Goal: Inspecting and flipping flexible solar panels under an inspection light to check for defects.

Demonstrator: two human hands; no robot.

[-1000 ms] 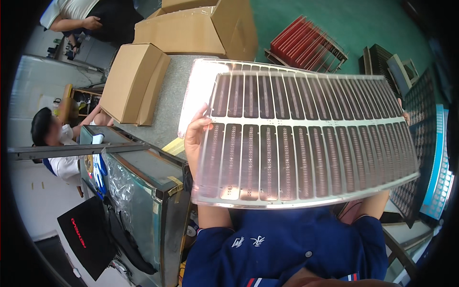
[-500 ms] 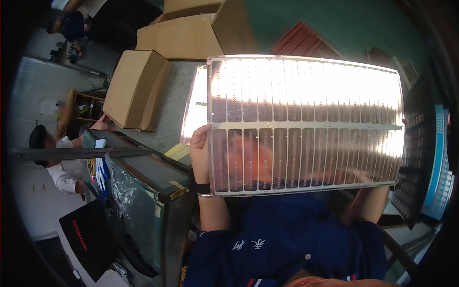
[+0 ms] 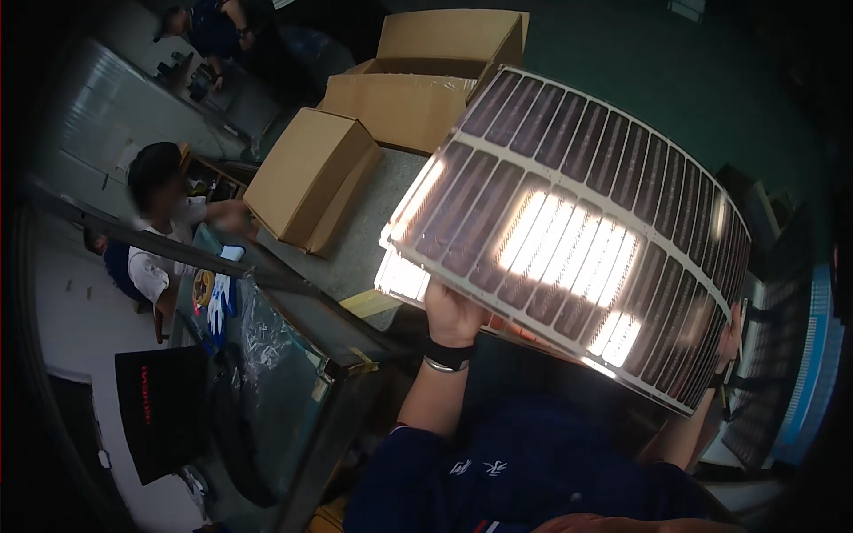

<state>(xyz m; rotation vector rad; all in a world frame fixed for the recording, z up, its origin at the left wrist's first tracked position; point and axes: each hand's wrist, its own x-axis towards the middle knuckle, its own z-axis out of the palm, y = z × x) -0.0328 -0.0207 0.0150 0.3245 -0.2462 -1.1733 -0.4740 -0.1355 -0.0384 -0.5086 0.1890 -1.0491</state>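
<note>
A large, thin glossy sheet [image 3: 613, 200] with two rows of narrow dark strips on a pale frame spans between my hands. It tilts and bows, with bright light reflecting off its middle. My left hand [image 3: 453, 313] grips its near edge from below toward the left; the fingers are partly hidden beneath it. At the right end, my right hand [image 3: 730, 339] holds the edge, fingers mostly hidden. Under the sheet's left corner, another shiny sheet [image 3: 400, 275] shows at the grey table [image 3: 342, 271].
A closed brown carton [image 3: 306, 173] stands left on the table, with an open carton [image 3: 404, 107] behind. Left, a metal-framed bench [image 3: 306, 306] holds blue-and-white gloves [image 3: 218, 306] and clear plastic wrap [image 3: 262, 333]. A co-worker [image 3: 164, 218] reaches to the closed carton. Blue material [image 3: 809, 355] is far right.
The held sheet has gone from nearly level and flat to slanted and bowed, its right end lower. My left hand has shifted from its left edge to underneath the near edge. The view has turned.
</note>
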